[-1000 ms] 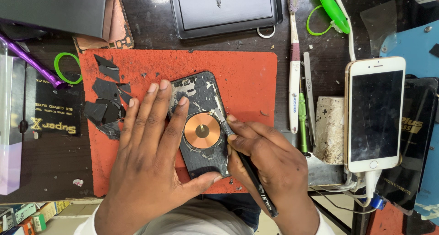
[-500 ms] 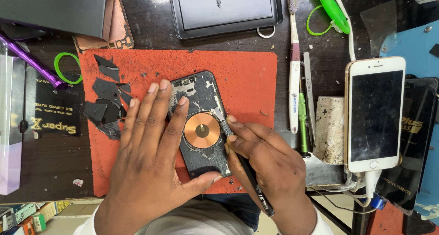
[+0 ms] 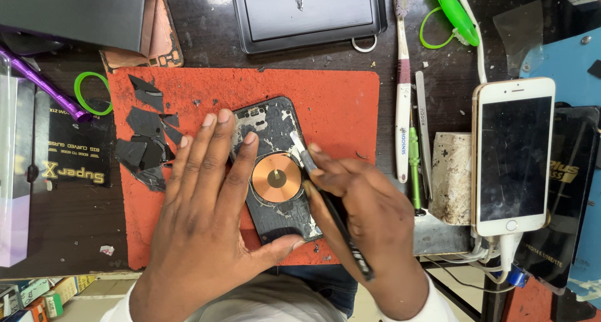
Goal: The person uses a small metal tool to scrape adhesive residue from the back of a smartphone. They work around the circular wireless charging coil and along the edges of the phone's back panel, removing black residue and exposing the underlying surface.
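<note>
Phone back (image 3: 275,171) sits mid-mat, red mat (image 3: 338,103) bare toward its right edge — glass shards (image 3: 147,140) crowd the left. Your left hand (image 3: 206,215) lies flat, pinning it (fingers spread); your right hand (image 3: 369,215) pinches a scraper tool (image 3: 325,200), tip beside the copper coil (image 3: 275,178).

A dark phone (image 3: 275,171) lies back-up near the middle of an orange-red mat (image 3: 338,103), tilted a little so its top leans to the left. Its back glass is stripped off in patches, leaving black scraps and pale residue. A round copper coil (image 3: 276,178) sits exposed at its centre. A thin black tool (image 3: 328,209) with a pale flat tip slants across the phone's right edge, the tip resting on the back just above the coil.
</note>
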